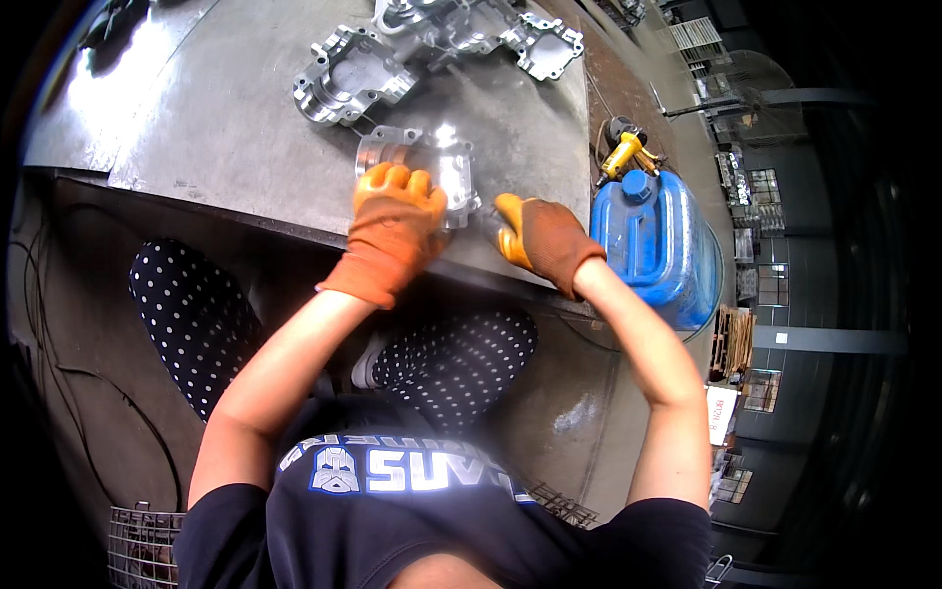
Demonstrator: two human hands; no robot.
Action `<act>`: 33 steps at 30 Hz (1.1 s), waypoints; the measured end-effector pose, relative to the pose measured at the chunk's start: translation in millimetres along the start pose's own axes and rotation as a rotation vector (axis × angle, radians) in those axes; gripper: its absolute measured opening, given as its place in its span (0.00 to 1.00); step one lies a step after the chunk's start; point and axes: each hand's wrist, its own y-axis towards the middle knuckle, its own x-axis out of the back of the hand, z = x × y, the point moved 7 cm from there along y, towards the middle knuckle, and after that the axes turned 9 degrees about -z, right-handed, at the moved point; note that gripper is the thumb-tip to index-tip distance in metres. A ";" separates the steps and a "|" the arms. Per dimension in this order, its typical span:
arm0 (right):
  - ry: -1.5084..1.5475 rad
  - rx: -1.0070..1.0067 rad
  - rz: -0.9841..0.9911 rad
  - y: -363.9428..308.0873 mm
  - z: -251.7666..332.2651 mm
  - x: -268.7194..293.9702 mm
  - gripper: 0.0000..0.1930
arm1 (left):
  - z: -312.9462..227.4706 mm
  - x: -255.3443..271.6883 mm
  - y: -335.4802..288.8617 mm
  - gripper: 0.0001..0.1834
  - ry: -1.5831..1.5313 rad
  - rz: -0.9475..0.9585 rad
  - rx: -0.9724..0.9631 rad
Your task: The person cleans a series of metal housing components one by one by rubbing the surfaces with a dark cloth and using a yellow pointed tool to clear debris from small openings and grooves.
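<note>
Both my hands wear orange-brown work gloves. My left hand (397,221) grips the near edge of a silver metal casting (453,172), its fingers curled over the rim. The casting is a hollow housing with bolt lugs, lying close to the table's front edge. Just right of it, my right hand (540,236) is closed, with its thumb and fingers pointing toward the casting's right side. Something dark and blurred shows at those fingertips, too unclear to name. Farther back on the table, a similar casting (358,77) lies at the left of several more.
The grey metal table (226,128) has its front edge under my wrists. Right of the table stand a blue plastic jerrycan (687,245) and a yellow air blow gun (624,155). Cables hang at far left; a wire basket (142,540) sits at lower left. A fan (751,93) stands beyond.
</note>
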 end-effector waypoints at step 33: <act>-0.555 -0.232 -0.508 14.7 -16.1 -43.7 0.05 | -39.5 -32.2 12.7 0.22 -0.012 0.007 -0.176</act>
